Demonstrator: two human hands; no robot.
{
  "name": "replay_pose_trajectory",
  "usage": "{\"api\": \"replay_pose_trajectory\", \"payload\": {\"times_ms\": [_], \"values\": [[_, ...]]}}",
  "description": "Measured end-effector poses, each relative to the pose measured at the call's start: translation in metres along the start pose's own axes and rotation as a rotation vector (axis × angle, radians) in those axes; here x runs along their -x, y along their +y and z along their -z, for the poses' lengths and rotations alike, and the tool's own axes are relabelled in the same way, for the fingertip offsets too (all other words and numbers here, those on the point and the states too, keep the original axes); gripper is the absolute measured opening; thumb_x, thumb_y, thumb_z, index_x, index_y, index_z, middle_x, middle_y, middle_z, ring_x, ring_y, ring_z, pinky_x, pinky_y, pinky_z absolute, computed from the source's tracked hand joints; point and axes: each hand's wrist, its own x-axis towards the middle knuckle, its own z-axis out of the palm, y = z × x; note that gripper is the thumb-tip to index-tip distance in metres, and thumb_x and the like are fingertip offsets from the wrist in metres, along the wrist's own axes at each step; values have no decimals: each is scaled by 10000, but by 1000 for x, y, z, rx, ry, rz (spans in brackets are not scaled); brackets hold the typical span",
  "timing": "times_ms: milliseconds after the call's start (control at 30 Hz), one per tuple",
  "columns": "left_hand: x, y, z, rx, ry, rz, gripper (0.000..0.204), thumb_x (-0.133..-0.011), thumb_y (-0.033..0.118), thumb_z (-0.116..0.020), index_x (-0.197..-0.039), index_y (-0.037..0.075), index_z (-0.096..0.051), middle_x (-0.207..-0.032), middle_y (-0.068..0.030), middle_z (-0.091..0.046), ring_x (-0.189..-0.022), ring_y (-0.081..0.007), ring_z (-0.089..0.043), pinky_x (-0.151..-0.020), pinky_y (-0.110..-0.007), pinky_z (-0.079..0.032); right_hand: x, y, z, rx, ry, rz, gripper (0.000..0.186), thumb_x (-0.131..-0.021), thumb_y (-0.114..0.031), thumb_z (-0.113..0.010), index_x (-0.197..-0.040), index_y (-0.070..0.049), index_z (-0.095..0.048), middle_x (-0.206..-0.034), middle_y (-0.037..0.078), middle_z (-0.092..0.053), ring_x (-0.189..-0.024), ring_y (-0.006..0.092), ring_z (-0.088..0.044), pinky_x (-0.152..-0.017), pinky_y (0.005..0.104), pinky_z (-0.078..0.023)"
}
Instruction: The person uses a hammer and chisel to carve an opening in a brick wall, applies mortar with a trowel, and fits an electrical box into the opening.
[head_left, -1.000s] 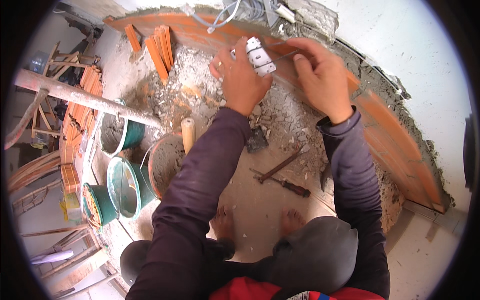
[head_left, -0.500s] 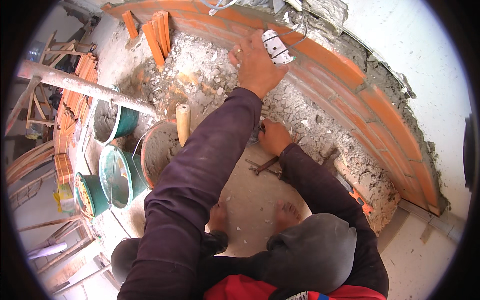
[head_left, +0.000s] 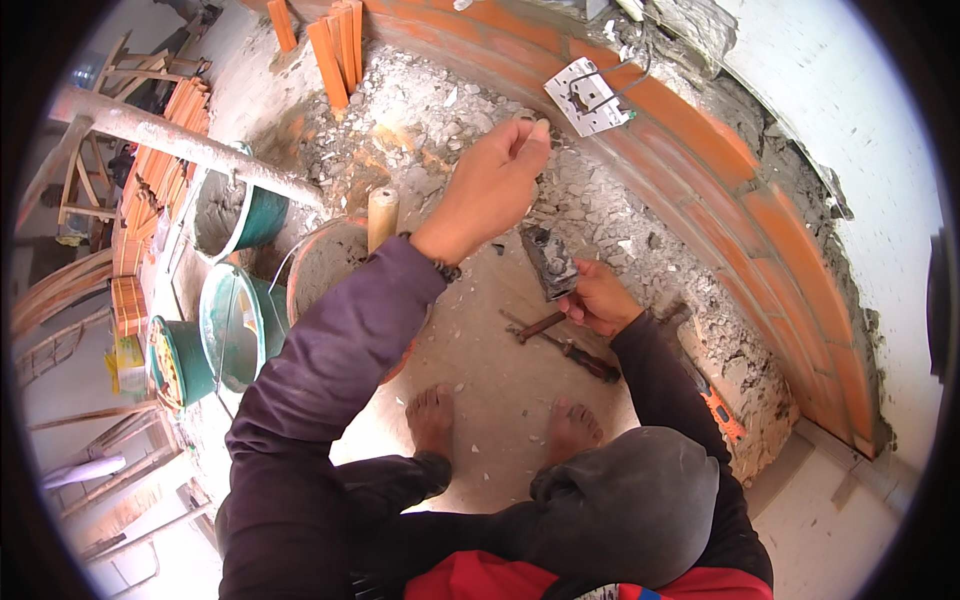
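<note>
Dark, grit-crusted box (head_left: 546, 258) tilts above the dusty floor (head_left: 487, 350), its lower end pinched between the thumb and fingers of our right hand (head_left: 603, 300). Our left hand (head_left: 490, 182) curls over crumbly rubble (head_left: 588, 195), fingertips near the thumb; we cannot tell whether it grips anything. Nearby, we see a flat, square white plate (head_left: 573, 82).

The plate (head_left: 588, 116) looks plastic, the box (head_left: 549, 262) rough.

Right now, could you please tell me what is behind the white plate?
Orange brickwork shows beyond the edges of the white plate; whatever lies directly behind it is covered.
</note>
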Motion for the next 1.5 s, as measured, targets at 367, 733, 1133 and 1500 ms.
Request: {"api": "replay_pose_trajectory", "payload": {"times_ms": [367, 733, 1133, 1500], "values": [[77, -28, -2, 3, -39, 342, 679, -984, 538, -492, -1332, -43, -444, -1140, -213, -620, -1026, -288, -606, -926, -376, -453, 19, -4, -29, -326, -311, -44, 121, -982, -177, -534, -943, -82, -598, -624, 40, -572, -429, 93, -453, -403, 263, -353], [113, 1, -3, -630, 49, -281, 873, -710, 330, -864, -1374, -7, -410, -1275, -213, -491, -1192, -384, -493, -1003, -442, -421, 65, -57, -66, 829, 487, 758, 140, -796, -103, -666, -899, -13, -637, -577, 102, -563, -502, 208, -564, -506, 355, -431], [45, 17, -77, -386, 282, -516, 793, -644, 156, -838, -1305, -11, -434, -1203, -227, -500, -1138, -412, -488, -985, -479, -407, 136, -132, -62, 1218, 928, 1010, 185, -762, -113, -732, -936, -60, -699, -636, 109, -613, -514, 245, -587, -510, 351, -463], [-25, 74, -104, 37, 475, -211, 863, -690, 435, -832, -1303, -27, -436, -1234, -220, -485, -1170, -390, -483, -1010, -478, -398, 276, -173, -187, 1569, 6, 820, 378, -835, -263, -766, -1141, -55, -684, -789, 57, -644, -658, 202, -622, -579, 319, -498]]}}
